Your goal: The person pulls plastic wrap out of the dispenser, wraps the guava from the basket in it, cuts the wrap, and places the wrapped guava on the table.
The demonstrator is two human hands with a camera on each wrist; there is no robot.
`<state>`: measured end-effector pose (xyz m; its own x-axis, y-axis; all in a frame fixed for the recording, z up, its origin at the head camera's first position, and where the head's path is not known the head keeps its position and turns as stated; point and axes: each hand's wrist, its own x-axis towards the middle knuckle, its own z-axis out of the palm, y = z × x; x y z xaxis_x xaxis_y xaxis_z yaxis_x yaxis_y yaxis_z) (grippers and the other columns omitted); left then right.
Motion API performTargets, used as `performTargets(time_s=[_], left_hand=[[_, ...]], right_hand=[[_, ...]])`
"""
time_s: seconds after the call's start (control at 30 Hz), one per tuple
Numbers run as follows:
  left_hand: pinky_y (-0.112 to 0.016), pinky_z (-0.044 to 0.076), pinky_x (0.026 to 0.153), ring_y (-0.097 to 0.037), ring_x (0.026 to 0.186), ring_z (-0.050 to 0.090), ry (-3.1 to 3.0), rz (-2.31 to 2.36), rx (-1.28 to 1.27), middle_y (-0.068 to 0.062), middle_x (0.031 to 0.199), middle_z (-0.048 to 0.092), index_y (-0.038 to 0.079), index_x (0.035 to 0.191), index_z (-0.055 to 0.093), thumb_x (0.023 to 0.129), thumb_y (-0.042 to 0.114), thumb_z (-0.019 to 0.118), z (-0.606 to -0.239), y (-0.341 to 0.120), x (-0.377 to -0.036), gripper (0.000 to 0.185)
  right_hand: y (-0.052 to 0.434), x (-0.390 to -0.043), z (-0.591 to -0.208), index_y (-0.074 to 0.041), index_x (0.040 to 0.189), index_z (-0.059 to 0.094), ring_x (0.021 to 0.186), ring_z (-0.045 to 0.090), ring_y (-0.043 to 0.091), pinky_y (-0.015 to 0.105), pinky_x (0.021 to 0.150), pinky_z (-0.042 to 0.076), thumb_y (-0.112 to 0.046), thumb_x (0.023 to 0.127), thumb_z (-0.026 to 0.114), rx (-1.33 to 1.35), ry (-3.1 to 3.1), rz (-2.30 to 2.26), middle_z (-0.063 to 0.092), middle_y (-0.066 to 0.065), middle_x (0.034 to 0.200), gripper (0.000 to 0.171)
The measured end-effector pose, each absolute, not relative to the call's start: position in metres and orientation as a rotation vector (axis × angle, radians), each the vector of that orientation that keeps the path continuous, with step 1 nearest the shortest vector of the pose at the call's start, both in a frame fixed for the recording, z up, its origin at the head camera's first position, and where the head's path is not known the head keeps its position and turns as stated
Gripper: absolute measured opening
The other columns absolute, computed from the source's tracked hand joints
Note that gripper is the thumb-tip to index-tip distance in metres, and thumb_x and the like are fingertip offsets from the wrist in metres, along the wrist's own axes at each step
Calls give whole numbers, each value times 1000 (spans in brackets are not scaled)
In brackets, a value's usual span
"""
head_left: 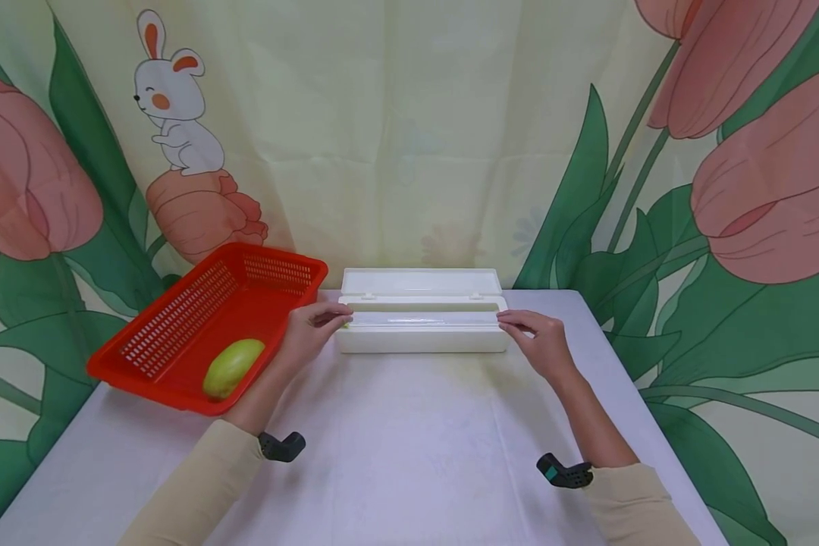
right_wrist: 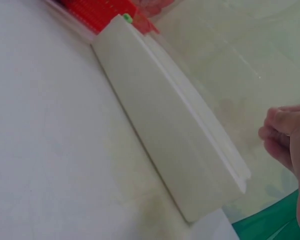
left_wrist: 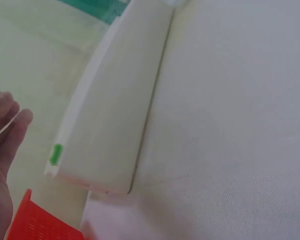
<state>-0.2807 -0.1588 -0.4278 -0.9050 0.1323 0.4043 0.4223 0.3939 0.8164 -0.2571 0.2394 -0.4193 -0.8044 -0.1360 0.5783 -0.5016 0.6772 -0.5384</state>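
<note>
A long white cling film dispenser [head_left: 423, 343] stands at the far edge of the table with its lid [head_left: 419, 282] raised at the back. Clear cling film [head_left: 423, 319] spans the front of its opening. At the left end my left hand [head_left: 312, 330] pinches the film's edge between thumb and fingers. My right hand [head_left: 541, 341] does the same at the right end, its fingertips [right_wrist: 272, 120] drawn together in the right wrist view. A small green slider [left_wrist: 56, 154] sits on the dispenser's left end.
To the left, a red plastic basket [head_left: 136, 388] holds one yellow-green oval fruit [head_left: 233, 368], and my left forearm overlaps its edge. A white cloth [head_left: 409, 447] covers the table. Behind hangs a curtain [head_left: 409, 152] printed with tulips and a rabbit.
</note>
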Motion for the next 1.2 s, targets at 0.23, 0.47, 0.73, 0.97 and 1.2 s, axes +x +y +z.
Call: performTargets(time_s=[0.23,0.47,0.73,0.97,1.2], left_hand=[[-17,52,76,-19,86,66,-2436,-1556,-435,-4,95,71,13,103,70,82,20,67,-418,-158,-273,22],[-19,52,79,-15,94,66,-2423,-1584,-514,-7,104,70,11,104,70,83,19,66,-412,-159,-269,23],[-18,52,78,-11,88,66,-2436,-1559,-524,-4,96,71,13,102,71,82,28,67,-416,-164,-273,25],[-13,51,74,-23,88,66,-2445,-1570,-515,-12,95,70,3,103,69,82,14,66,-399,-160,-263,23],[-15,52,74,-15,84,66,-2422,-1577,-505,-5,93,71,16,99,71,80,26,69,-412,-164,-271,22]], right_hand=[[241,-254,-417,-13,103,71,98,66,19,1,85,37,-11,79,68,466,-2409,944,70,3,103,24],[242,-252,-418,-14,105,70,99,65,17,12,86,45,-17,83,66,425,-2426,979,70,3,102,23],[241,-250,-417,-13,105,70,101,64,20,36,86,50,-22,85,62,417,-2446,1030,70,5,102,23],[240,-246,-412,-11,104,70,100,65,20,31,84,50,-21,85,62,408,-2443,1035,70,5,101,23],[240,-245,-411,-11,102,70,95,66,20,3,80,42,-21,84,63,404,-2412,1029,71,6,99,22]])
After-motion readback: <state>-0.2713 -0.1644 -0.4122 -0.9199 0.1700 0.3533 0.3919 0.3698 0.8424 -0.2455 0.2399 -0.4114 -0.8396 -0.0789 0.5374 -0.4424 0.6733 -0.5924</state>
